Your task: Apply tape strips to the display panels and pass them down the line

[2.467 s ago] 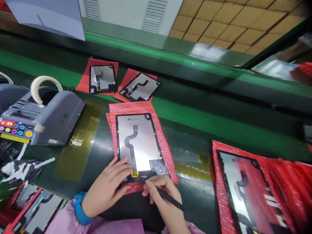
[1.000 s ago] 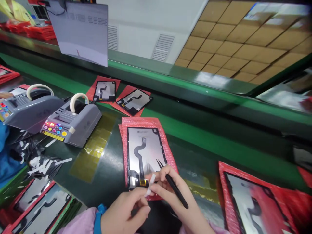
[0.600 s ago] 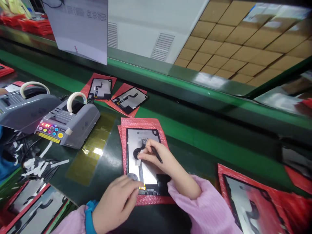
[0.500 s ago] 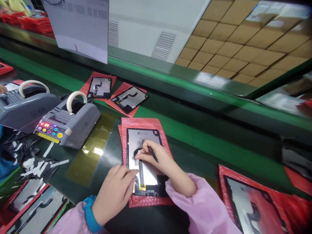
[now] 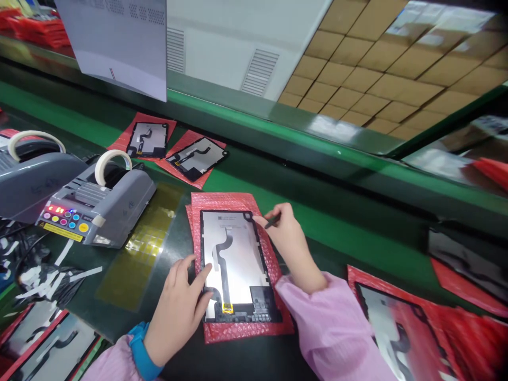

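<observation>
In the head view a tablet screen panel [image 5: 246, 254] lies back side up on a red bubble-wrap bag [image 5: 226, 201]. A dark ribbon cable [image 5: 224, 264] runs down its silvery back to a yellow-taped end. My left hand [image 5: 178, 301], with a blue band at the wrist, has its fingers spread over the panel's left edge. At the upper right corner is my right hand [image 5: 286, 233], its fingers pinched around a thin dark tool that looks like tweezers [image 5: 272, 223]. The tool's tip is hard to make out.
A grey tape dispenser [image 5: 99, 206] with a lit display stands at the left, another beside it. Two panels on red bags [image 5: 146, 140] lie further back. More bagged panels [image 5: 400, 328] are at the right and lower left. White tape strips [image 5: 55, 280] lie near cables.
My right hand has moved from the ribbon cable to the panel's upper right corner, still holding the dark tool. My left hand has drawn back slightly left, fingers more spread. The view has shifted a little.
</observation>
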The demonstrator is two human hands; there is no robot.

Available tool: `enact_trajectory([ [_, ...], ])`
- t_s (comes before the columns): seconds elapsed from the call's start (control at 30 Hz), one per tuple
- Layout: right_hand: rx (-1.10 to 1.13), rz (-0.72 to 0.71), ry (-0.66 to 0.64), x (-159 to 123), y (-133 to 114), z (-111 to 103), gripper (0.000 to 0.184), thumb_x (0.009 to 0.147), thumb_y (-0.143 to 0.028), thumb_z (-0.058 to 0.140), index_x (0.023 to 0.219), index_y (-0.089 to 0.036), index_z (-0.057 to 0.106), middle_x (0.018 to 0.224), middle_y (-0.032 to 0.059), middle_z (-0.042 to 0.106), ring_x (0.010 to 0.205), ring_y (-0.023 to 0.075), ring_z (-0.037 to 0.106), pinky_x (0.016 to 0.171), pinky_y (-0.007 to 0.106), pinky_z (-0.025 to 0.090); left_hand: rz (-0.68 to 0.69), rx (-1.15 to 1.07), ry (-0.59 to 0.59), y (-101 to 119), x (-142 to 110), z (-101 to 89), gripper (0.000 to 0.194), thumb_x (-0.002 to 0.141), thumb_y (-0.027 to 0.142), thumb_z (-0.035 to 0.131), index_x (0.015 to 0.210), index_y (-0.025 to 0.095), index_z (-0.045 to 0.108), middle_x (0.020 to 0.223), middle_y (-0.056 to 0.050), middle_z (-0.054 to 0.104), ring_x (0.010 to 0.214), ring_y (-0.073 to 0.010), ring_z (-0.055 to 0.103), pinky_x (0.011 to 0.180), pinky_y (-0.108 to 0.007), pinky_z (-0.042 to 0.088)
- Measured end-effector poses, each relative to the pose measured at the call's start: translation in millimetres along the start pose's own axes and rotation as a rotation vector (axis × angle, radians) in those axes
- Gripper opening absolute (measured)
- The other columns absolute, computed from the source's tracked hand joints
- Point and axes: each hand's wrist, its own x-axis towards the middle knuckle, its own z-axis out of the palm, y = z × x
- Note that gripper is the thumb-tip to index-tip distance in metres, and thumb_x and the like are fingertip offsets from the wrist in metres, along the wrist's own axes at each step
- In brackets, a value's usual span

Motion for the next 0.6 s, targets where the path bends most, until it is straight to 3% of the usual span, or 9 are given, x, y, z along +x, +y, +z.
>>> enact_trajectory([
  [0.07,-0.006,0.066,-0.052,-3,19,-13,0.046,0.070,-0.055,0.074,0.076,-0.027,0.037,0.067,-0.0032,0.059,0.059,0.0183,0.053,0.062,0.031,0.036,-0.011,-0.033,0.012,0,-6,4.5,0.042,0.096,0.026,0.049,0.138,0.022,0.052,0.144,-0.016,0.044,0.130,-0.0341,0.043,0.103,-0.054,0.046],
  [0.17,0.097,0.036,-0.144,-16,34,-20,0.052,0.068,-0.063,0.072,0.072,-0.027,0.036,0.064,-0.0040,0.056,0.061,0.0180,0.053,0.063,0.031,0.038,-0.019,-0.057,-0.012,4,-11,11.2,0.044,0.096,0.023,0.048,0.140,0.022,0.050,0.147,-0.016,0.043,0.132,-0.0341,0.042,0.104,-0.054,0.046],
  [0.3,0.291,-0.052,-0.079,-30,26,-18,0.051,0.074,-0.061,0.070,0.075,-0.027,0.033,0.068,-0.0038,0.057,0.067,0.0171,0.056,0.069,0.032,0.042,-0.018,-0.044,-0.003,9,-10,14.3,0.042,0.097,0.023,0.047,0.138,0.021,0.053,0.144,-0.017,0.046,0.130,-0.0342,0.044,0.103,-0.055,0.046],
  [0.4,0.366,0.020,-0.074,-33,18,-15,0.060,0.062,-0.060,0.081,0.080,-0.027,0.035,0.074,-0.0041,0.058,0.065,0.0157,0.056,0.065,0.032,0.045,-0.006,-0.019,0.002,12,-6,13.3,0.042,0.096,0.022,0.048,0.138,0.021,0.053,0.141,-0.017,0.049,0.129,-0.0347,0.044,0.101,-0.056,0.047],
  [0.5,0.418,0.152,-0.133,-27,22,-17,0.072,0.044,-0.057,0.090,0.082,-0.026,0.036,0.076,-0.0047,0.061,0.061,0.0139,0.056,0.061,0.031,0.048,0.008,-0.017,-0.002,14,-1,10.2,0.043,0.096,0.024,0.049,0.139,0.022,0.052,0.140,-0.016,0.052,0.127,-0.0343,0.046,0.101,-0.056,0.047],
  [0.6,0.562,0.190,-0.090,-1,34,-31,0.071,0.044,-0.057,0.090,0.081,-0.026,0.038,0.069,-0.0071,0.058,0.061,0.0143,0.060,0.061,0.031,0.051,0.038,-0.039,0.000,14,1,5.4,0.042,0.097,0.025,0.048,0.138,0.020,0.052,0.140,-0.015,0.054,0.127,-0.0332,0.047,0.102,-0.054,0.048],
])
